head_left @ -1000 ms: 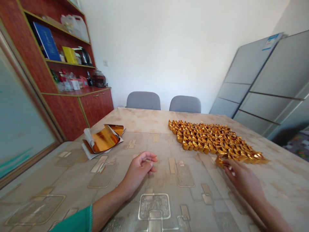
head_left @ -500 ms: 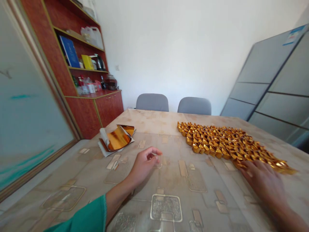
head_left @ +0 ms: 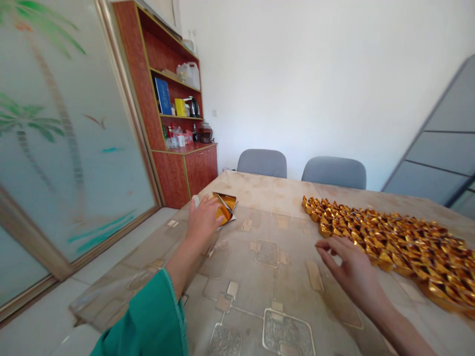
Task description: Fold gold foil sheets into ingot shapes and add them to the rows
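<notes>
And off the rows comes my right hand (head_left: 347, 259)! Half a second ago it was down on the gold pieces (head_left: 389, 232); now it hangs at about half past one, just beside their near edge, fingers loosely curled, tips slightly apart, nothing showing between them. So that side looks free, and the pieces sit in their close rows around two o'clock on the table (head_left: 256, 291), no hand on them.

Over on the other side, here's the bigger move: my left hand (head_left: 204, 215), idle over the table's middle a moment ago, is out at half past eleven, fingers spread over the gold sheets (head_left: 229, 200). Pinching one? I can't tell; my own hand hides the contact. Attention seems to have swung from pieces to sheets, my view turning left with it.
</notes>
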`<state>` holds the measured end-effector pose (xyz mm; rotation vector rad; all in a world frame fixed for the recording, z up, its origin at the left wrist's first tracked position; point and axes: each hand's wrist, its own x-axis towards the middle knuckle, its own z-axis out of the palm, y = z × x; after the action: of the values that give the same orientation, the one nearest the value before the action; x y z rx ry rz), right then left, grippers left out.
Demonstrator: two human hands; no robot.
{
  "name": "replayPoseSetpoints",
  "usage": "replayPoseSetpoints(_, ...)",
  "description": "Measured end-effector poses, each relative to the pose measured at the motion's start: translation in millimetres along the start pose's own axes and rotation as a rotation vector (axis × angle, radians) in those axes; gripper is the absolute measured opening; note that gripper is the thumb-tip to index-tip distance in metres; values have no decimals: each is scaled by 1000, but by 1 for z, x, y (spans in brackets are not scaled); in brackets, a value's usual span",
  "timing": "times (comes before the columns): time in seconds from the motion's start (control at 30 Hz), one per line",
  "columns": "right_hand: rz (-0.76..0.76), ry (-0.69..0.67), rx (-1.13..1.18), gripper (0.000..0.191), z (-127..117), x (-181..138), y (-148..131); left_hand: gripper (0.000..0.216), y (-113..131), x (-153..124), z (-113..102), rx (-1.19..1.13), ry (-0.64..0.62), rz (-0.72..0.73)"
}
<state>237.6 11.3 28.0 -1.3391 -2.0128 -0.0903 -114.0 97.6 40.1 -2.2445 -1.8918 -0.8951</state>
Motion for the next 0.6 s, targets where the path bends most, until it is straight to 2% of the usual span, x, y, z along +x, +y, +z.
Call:
replayPoseSetpoints(0.1,-78,-77,87,17,27,19,-30,24,-15,-4,4,104,-82,-23)
replayPoseSetpoints(0.23,-23,-190,207,18,49,12,-30,22,-22,-7,16,196,-174,-68)
replayPoseSetpoints(0.43,170,-164,247,18,49,-3,-2,20,-20,-5,17,256,-253,-120)
replayPoseSetpoints(0.6,188,-151,237,19,45,-3,-3,26,-12,-6,10,282,-261,-115)
